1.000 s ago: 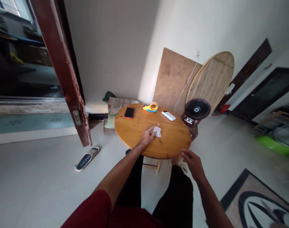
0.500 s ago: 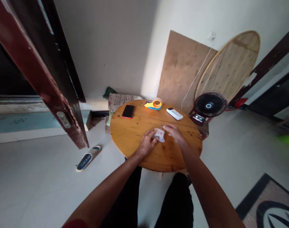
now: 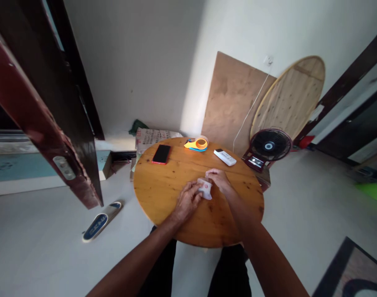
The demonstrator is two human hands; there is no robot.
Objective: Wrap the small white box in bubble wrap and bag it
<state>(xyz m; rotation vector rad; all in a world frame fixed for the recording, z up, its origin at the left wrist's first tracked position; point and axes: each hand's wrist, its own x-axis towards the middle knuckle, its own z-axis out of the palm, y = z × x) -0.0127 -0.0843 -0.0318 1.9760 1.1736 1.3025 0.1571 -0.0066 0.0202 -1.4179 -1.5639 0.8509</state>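
Lying near the middle of the round wooden table [image 3: 163,194], slightly toward the person's side, a small white packet [image 3: 205,189] with a red mark on its face was observed between both hands. The left hand [image 3: 186,201] rested on the tabletop with its fingers curled onto the packet's left edge, gripping it. The right hand [image 3: 218,180] came in from the other side, its fingers closed on the packet's upper right edge. Whether the packet lay flat or was lifted slightly off the wood could not be determined.

Farther across the table, well apart from the hands, a dark phone [image 3: 161,154] with a red rim lay flat at the far left. An orange and yellow tape dispenser [image 3: 196,144] stood at the far edge, and a white remote control [image 3: 225,157] lay to its right.

Beyond the table, a black floor fan [image 3: 270,145] stood on the floor beside it. Behind the fan, a round wooden board [image 3: 292,97] and a plywood sheet [image 3: 231,103] leaned against the wall. A printed sack [image 3: 151,135] lay on the floor behind the table's far left edge. A dark red door [image 3: 36,119] stood at the left, with a blue-soled slipper [image 3: 98,221] on the pale floor near its foot.
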